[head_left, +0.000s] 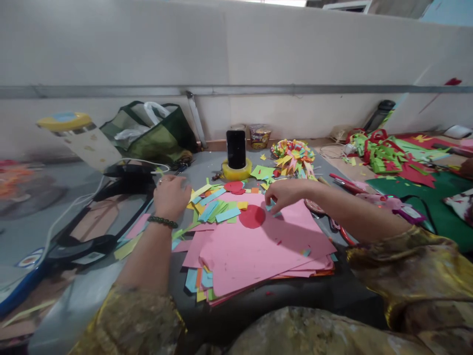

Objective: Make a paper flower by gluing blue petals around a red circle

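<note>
A stack of pink paper sheets (258,251) lies in front of me, with a red paper circle (252,216) near its top edge. My right hand (283,195) is just right of the circle, fingers pointing down and closed on a small blue paper scrap (272,204). Loose green, yellow and blue paper strips (221,211) cover the stack's upper left. Beyond the left end of these strips, my left hand (172,197) rests palm down and loosely open, some fingertips hidden. More red circles (234,187) sit above the strips.
A phone (236,149) stands in a yellow tape roll (237,171) behind the stack. Near it are a snack cup (259,137) and a colourful paper bundle (293,155). A green bag (151,130), tumbler (83,140) and black frame (99,217) are left; red scissors (345,182) lie right.
</note>
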{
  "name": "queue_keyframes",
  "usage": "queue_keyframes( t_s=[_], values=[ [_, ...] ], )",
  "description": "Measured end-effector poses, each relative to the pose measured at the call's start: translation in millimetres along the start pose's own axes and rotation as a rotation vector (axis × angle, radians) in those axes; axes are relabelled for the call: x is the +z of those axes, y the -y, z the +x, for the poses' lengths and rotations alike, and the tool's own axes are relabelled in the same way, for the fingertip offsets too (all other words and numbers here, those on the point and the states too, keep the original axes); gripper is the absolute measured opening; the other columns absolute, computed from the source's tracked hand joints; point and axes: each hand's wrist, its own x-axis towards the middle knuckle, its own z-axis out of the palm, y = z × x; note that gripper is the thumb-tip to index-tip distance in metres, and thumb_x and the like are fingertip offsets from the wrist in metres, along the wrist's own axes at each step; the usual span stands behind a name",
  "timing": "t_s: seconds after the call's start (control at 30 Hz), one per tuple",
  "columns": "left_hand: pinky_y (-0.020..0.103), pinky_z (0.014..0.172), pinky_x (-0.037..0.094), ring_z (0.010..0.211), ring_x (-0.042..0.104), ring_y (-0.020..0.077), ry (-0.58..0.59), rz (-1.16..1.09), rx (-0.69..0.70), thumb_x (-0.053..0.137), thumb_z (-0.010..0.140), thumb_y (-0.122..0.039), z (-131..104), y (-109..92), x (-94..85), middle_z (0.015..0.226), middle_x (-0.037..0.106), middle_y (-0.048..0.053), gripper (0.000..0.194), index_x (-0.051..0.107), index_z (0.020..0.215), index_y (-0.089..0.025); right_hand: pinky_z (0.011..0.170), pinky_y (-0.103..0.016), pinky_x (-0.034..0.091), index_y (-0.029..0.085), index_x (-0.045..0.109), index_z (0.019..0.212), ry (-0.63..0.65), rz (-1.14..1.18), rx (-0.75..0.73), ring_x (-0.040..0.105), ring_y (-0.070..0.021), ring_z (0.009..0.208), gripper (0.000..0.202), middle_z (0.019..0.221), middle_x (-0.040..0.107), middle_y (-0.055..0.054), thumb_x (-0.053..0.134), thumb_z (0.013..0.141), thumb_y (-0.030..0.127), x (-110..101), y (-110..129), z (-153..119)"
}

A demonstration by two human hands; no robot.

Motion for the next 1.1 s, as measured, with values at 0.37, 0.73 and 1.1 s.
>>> queue_keyframes(
  t_s=[0.37,0.73,1.1],
  values=[
    [0.047,0.097,0.05,0.116,0.059,0.0359,-0.035,-0.04,0.067,0.052,0.083,-0.025,2,4,5.2,0.126,0.061,0.021,0.041,0.07,0.116,-0.011,0.057,-0.023,0.035,0.015,0.077,0.079,-0.114,0.19,-0.022,0.051,-0.0112,0.059,0.02,0.07,0.068,-0.002,0.059,0.076,0.024,-7,-9,6],
    [0.042,0.097,0.048,0.112,0.061,0.0321,-0.046,-0.015,0.11,0.049,0.082,-0.027,5,9,15.0,0.121,0.064,0.019,0.042,0.071,0.114,-0.012,0.066,-0.027,0.042,0.016,0.073,0.107,-0.295,0.145,0.013,0.061,-0.0197,0.077,0.03,0.087,0.071,-0.007,0.061,0.08,0.021,-16,-5,68],
    [0.041,0.097,0.049,0.11,0.062,0.0303,-0.039,-0.022,0.128,0.05,0.082,-0.026,5,9,16.4,0.122,0.063,0.018,0.04,0.071,0.113,-0.014,0.078,-0.026,0.045,0.019,0.067,0.122,-0.355,-0.01,-0.09,0.064,-0.0212,0.101,0.035,0.117,0.071,-0.006,0.047,0.094,0.024,-14,17,98]
  ],
)
